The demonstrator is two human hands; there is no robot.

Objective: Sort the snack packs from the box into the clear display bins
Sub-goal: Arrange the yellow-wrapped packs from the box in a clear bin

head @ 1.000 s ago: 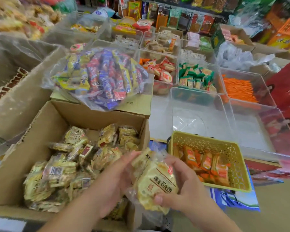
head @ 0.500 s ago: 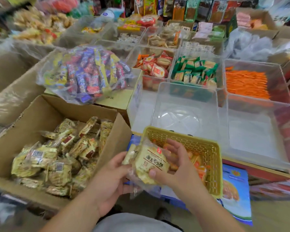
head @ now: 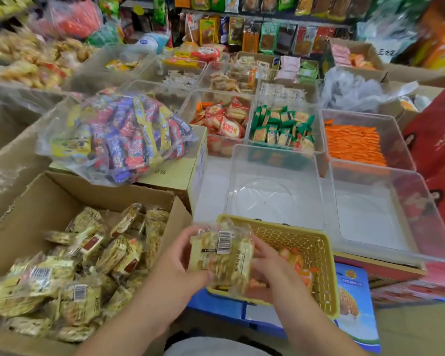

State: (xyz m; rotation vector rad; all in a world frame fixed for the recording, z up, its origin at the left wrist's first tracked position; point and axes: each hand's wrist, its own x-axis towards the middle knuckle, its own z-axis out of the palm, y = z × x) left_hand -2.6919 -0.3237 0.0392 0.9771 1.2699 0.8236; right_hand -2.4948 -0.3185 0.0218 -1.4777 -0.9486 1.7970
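Observation:
A yellow snack pack (head: 222, 255) in clear wrap, barcode side up, is held between both hands over the near-left corner of a yellow basket (head: 316, 242). My left hand (head: 175, 265) grips its left edge and my right hand (head: 272, 268) grips its right edge. The cardboard box (head: 26, 219) at lower left holds several more of the same packs (head: 88, 273). Two clear display bins with nothing in them, one (head: 272, 191) just beyond the basket and another (head: 385, 211) to its right, stand ahead.
A big bag of mixed colourful snacks (head: 118, 134) lies on a closed carton behind the box. Farther bins hold red packs (head: 224, 122), green packs (head: 280, 127) and orange sticks (head: 352, 145). The basket contains orange packs (head: 296, 263). Shelves of goods line the back.
The pack has been turned over, its barcode now facing up, and it sits a little higher over the basket's corner. Both hands still hold it. The view has shifted forward toward the bins.

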